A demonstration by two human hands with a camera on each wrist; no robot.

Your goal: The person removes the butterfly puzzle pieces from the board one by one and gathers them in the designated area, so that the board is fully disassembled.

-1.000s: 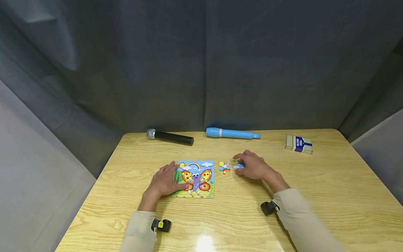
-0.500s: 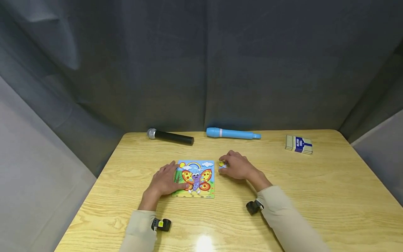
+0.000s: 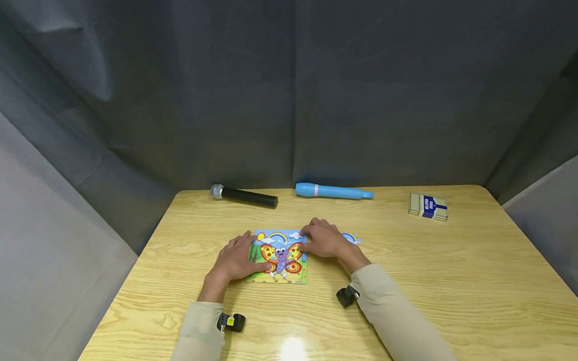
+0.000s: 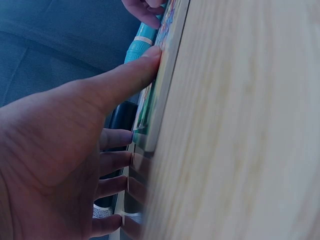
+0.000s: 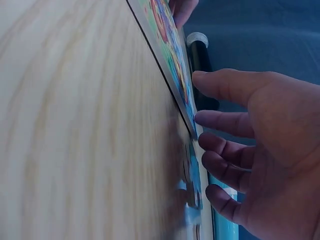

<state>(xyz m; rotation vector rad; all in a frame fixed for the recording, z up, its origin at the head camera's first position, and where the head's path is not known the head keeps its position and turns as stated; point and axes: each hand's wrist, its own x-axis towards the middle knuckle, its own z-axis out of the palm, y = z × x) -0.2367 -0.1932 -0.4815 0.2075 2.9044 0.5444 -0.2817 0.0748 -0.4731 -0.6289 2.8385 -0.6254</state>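
A square butterfly jigsaw puzzle (image 3: pixel 282 253) lies flat on the wooden table. My left hand (image 3: pixel 236 258) rests at its left side, thumb laid over the picture and the other fingers spread along the edge. At the upper right corner is my right hand (image 3: pixel 326 239), its thumb and index finger touching or just above the puzzle. In the right wrist view the fingers of my right hand (image 5: pixel 250 135) are loosely bent, with nothing seen between them. Just right of it, partly covered, lies a blue rainbow puzzle piece (image 3: pixel 349 237).
Along the back of the table (image 3: pixel 451 281) lie a black microphone (image 3: pixel 246 197) and a blue microphone-shaped tube (image 3: pixel 334 191). Towards the back right sits a flat striped pack with a blue label (image 3: pixel 428 207). A dark curtain (image 3: pixel 289 100) hangs behind.
My right hand has moved left, from the loose puzzle pieces to the puzzle's upper right corner. My left hand and the puzzle have stayed in place.
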